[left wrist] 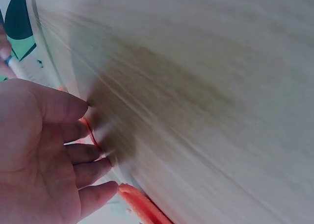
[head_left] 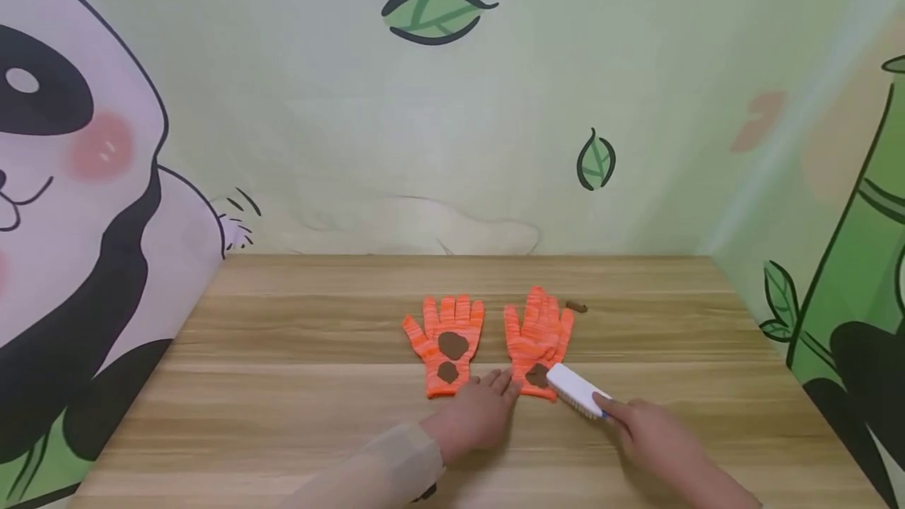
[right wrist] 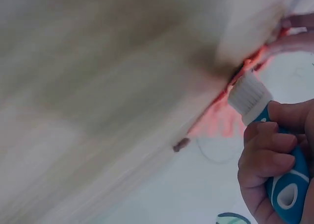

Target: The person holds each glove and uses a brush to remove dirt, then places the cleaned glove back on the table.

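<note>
Two orange knitted gloves lie flat side by side on the table. The left glove (head_left: 433, 336) carries two brown patches. On the right glove (head_left: 540, 328) a brown patch (head_left: 537, 375) shows near the cuff. My right hand (head_left: 654, 434) grips a scrubbing brush (head_left: 580, 391) with a white head and, in the right wrist view, a blue handle (right wrist: 289, 194). The bristles (right wrist: 248, 96) are at the right glove's cuff, beside the brown patch. My left hand (head_left: 484, 411) rests with its fingers extended at the right glove's cuff edge, between the gloves.
A small brown piece (head_left: 577, 306) lies on the wooden table (head_left: 297, 336) beyond the right glove's fingertips. Behind the table hangs a green backdrop (head_left: 318, 100) printed with a panda, leaves and bamboo.
</note>
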`<state>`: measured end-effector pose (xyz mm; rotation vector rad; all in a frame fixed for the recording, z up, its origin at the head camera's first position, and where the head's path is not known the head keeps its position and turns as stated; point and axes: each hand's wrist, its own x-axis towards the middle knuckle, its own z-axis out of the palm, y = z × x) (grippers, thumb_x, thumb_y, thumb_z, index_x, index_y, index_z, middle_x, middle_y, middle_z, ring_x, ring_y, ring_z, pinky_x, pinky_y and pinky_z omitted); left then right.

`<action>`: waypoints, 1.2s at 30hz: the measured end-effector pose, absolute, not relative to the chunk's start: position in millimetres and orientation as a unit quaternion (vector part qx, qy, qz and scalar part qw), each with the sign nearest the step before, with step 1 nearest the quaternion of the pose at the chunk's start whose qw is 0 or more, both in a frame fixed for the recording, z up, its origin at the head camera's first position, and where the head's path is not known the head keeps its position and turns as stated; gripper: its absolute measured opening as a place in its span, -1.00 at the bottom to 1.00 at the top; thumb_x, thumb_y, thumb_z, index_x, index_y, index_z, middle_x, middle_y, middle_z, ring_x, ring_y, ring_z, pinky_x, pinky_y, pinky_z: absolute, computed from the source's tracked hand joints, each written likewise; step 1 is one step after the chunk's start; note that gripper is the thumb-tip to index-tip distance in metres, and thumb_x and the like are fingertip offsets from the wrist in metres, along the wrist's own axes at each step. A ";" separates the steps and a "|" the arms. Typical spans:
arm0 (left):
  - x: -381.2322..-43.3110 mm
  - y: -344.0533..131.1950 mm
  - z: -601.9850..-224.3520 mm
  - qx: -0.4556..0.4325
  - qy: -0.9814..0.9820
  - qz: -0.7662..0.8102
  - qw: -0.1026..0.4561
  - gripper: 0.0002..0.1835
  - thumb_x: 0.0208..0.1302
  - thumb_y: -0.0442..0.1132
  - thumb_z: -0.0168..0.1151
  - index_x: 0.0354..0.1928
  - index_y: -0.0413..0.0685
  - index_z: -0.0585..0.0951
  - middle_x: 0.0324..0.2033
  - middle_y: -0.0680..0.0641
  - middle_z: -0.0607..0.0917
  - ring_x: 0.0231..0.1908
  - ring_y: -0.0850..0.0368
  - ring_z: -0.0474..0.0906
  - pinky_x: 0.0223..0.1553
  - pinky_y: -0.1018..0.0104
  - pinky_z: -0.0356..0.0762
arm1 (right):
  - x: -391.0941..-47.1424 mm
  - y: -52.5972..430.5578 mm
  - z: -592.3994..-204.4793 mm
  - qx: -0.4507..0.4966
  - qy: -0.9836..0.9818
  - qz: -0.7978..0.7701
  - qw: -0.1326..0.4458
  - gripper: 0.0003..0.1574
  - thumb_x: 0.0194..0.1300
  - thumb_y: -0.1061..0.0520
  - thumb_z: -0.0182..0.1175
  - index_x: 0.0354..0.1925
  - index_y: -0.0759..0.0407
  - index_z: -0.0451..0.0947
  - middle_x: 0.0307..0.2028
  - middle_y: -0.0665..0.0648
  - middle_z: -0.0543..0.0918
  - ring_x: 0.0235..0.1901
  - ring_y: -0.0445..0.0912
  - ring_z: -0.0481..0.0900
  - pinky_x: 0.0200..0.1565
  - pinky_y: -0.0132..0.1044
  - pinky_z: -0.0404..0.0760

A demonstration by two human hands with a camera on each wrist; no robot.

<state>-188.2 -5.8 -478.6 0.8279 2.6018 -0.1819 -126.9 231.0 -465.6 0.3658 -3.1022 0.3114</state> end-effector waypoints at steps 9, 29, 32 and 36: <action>-188.4 -6.9 -480.5 0.298 0.933 -0.059 0.195 -0.40 0.57 -0.12 0.01 0.59 0.21 0.23 0.62 0.11 0.16 0.61 0.15 0.11 0.53 0.09 0.29 | -138.2 199.7 -467.5 0.157 -0.986 0.043 0.030 -0.53 0.32 0.16 0.33 0.18 -0.07 0.70 -0.56 0.03 0.51 -0.63 -0.18 0.32 -0.59 -0.27 0.41; -191.3 -11.4 -476.5 0.293 0.932 -0.064 0.203 -0.39 0.59 -0.15 -0.02 0.60 0.21 0.20 0.63 0.11 0.13 0.61 0.16 0.10 0.53 0.11 0.30 | -127.4 221.7 -460.0 0.159 -0.986 0.026 0.048 -0.48 0.23 0.21 0.38 0.16 -0.12 0.72 -0.53 -0.03 0.55 -0.61 -0.24 0.28 -0.58 -0.33 0.37; -190.8 -10.0 -480.0 0.291 0.932 -0.056 0.206 -0.39 0.58 -0.16 -0.01 0.60 0.21 0.20 0.63 0.10 0.13 0.62 0.14 0.10 0.54 0.09 0.29 | -129.6 217.1 -458.4 0.158 -0.984 0.031 0.070 -0.47 0.22 0.21 0.39 0.15 -0.12 0.72 -0.56 -0.04 0.52 -0.63 -0.23 0.24 -0.60 -0.34 0.32; -189.8 -8.2 -481.9 0.296 0.931 -0.054 0.205 -0.39 0.58 -0.14 0.00 0.60 0.21 0.21 0.63 0.10 0.14 0.61 0.15 0.11 0.53 0.10 0.29 | -136.4 211.6 -463.3 0.173 -0.982 0.028 0.072 -0.50 0.25 0.17 0.38 0.16 -0.12 0.72 -0.58 -0.03 0.49 -0.64 -0.23 0.23 -0.62 -0.35 0.31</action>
